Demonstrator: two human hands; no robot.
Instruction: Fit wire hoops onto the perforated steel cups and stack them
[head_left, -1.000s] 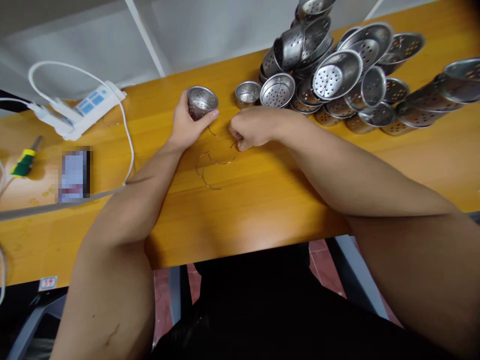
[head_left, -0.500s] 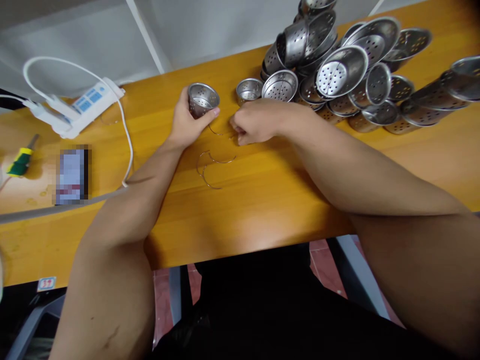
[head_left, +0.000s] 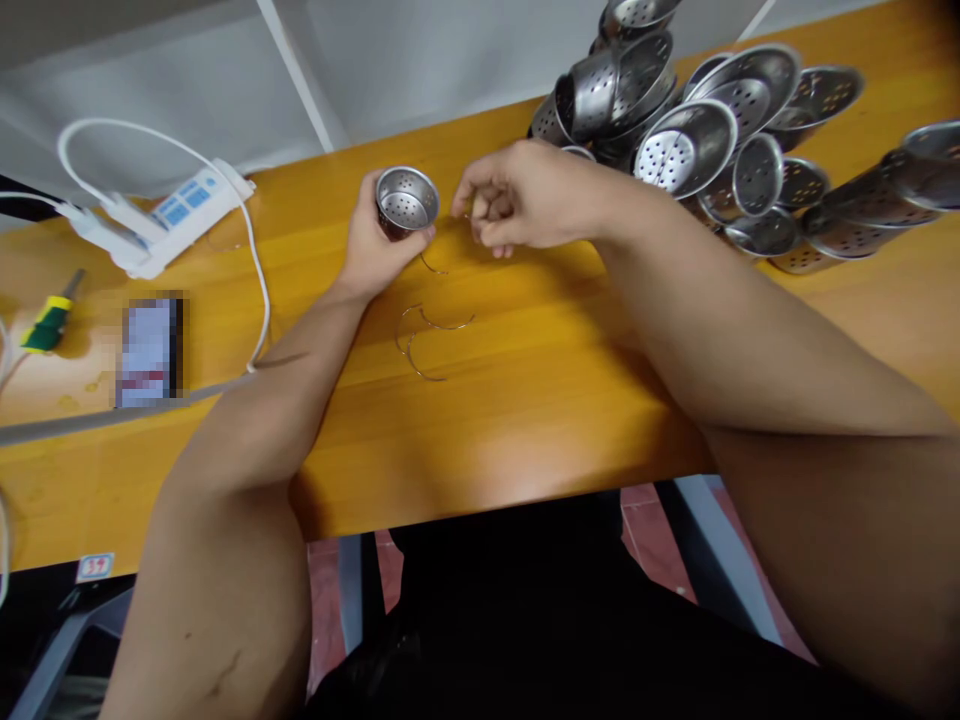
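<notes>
My left hand [head_left: 375,238] is wrapped round a small perforated metal cup [head_left: 407,203], its open mouth facing up towards me. Just to the right, my right hand [head_left: 510,200] is raised above the table with its fingers curled together; whatever is between the fingertips is too small to make out. A thin curved wire [head_left: 433,266] lies below the cup. Nearer to me are several more thin bent wires [head_left: 420,345] on the wood. Behind my right hand and wrist, part of the pile of perforated metal cups [head_left: 686,145] is hidden.
The wooden table [head_left: 525,400] runs along a grey wall. At left stand a white power strip [head_left: 187,215] with plugged-in cables, a phone-like blurred device [head_left: 150,350] and a green-and-yellow screwdriver [head_left: 51,322]. Stacked cups [head_left: 877,200] lean at the far right.
My right hand has risen and moved slightly away from me, its fingers loosening a little, and now covers the small cups behind it. The cup in my left hand has tipped slightly towards me.
</notes>
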